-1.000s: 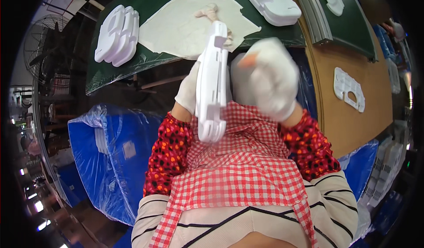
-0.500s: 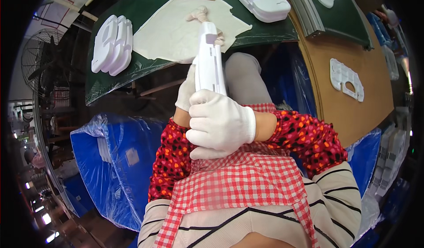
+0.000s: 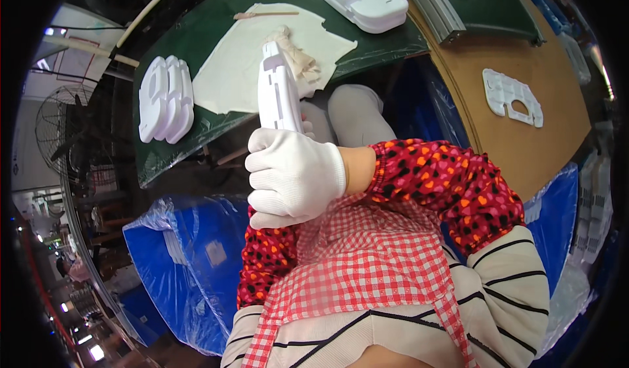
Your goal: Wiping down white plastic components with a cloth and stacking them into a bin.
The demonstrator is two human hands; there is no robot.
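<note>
The right hand (image 3: pixel 295 174), in a white knit glove, has its fingers curled tight around the lower end of a long white moulded plastic part (image 3: pixel 278 89) held upright before the green table (image 3: pixel 216 14). The left hand is hidden behind it; its fingers cannot be told.

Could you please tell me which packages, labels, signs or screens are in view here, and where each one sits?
Blue bin lined with clear plastic film: lower left, below the green table.
Pale square label: on that bin's side, text unreadable.
Red-bordered sheet: far left wall, whitish.
Film-wrapped blue bin: right edge.
No screens.
</note>
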